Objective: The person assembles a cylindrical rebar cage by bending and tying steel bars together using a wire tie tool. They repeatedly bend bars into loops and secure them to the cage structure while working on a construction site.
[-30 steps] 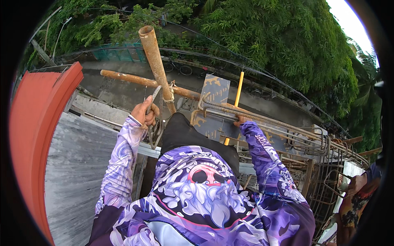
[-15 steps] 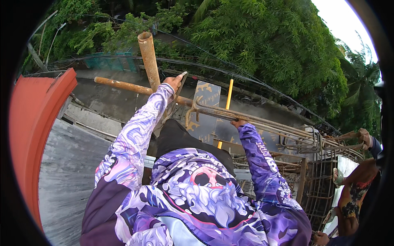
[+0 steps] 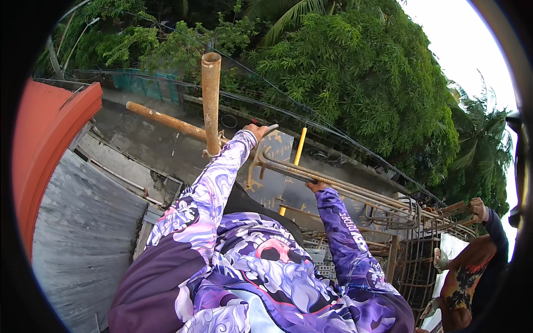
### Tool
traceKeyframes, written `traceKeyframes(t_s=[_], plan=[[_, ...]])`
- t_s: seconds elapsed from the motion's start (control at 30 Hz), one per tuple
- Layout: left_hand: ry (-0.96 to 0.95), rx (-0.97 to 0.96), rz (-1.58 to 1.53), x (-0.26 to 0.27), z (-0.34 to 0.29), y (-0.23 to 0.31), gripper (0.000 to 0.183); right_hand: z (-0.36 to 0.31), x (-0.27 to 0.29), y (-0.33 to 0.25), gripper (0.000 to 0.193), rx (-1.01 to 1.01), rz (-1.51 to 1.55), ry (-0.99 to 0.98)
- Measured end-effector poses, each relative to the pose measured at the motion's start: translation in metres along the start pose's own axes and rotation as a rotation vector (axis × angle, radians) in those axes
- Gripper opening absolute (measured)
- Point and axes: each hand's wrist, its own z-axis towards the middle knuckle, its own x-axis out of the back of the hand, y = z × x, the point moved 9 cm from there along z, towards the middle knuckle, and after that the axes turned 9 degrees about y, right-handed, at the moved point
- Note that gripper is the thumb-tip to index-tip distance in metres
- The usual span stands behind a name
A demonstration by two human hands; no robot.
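Observation:
My left hand [image 3: 256,131] is closed around a bent steel bar [image 3: 272,128]; only its greyish end shows past my fingers, and the rest lies behind my hand and sleeve. Just left of that wrist rises a rusty upright pipe [image 3: 211,100], crossing a rusty horizontal pipe [image 3: 166,120]. Farther right, my right hand [image 3: 317,186] grips the underside of a bundle of rebar [image 3: 344,187], its fingers partly hidden by the bars. Hooked ends of the bundle bend down at its left, between my two hands. Rectangular stirrups [image 3: 408,212] hang around the bars toward the right.
At right, a co-worker's hand [image 3: 478,208] holds the far end of the rebar. Patterned panels [image 3: 272,166] and a yellow pole [image 3: 300,147] stand behind the bars. An orange-red roof edge [image 3: 61,122] and grey sheeting [image 3: 83,233] lie left. Wires cross above the street below.
My left hand has moved right with the bent bar, nearer the hooked rebar ends. My right hand keeps its grip on the bundle. The view has shifted slightly.

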Motion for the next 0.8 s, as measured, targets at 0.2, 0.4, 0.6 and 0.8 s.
traceKeyframes(t_s=[0.2, 0.4, 0.6, 0.8], plan=[[-0.281, -0.166, 0.116, -0.036, -0.018, 0.021, 0.043, -0.006, 0.001, 0.009, 0.05, -0.017, 0.004, -0.013], [-0.362, -1.043, 0.118, -0.046, -0.056, 0.022, 0.03, 0.007, -0.003, -0.01, 0.05, 0.035, 0.02, -0.024], [-0.355, -0.136, -0.123, -0.048, -0.123, 0.027, 0.053, -0.004, 0.002, 0.006, 0.051, -0.002, 0.045, -0.012], [-0.351, 0.142, -0.394, -0.044, -0.149, 0.025, 0.055, 0.002, 0.002, 0.001, 0.051, 0.0, 0.056, -0.005]])
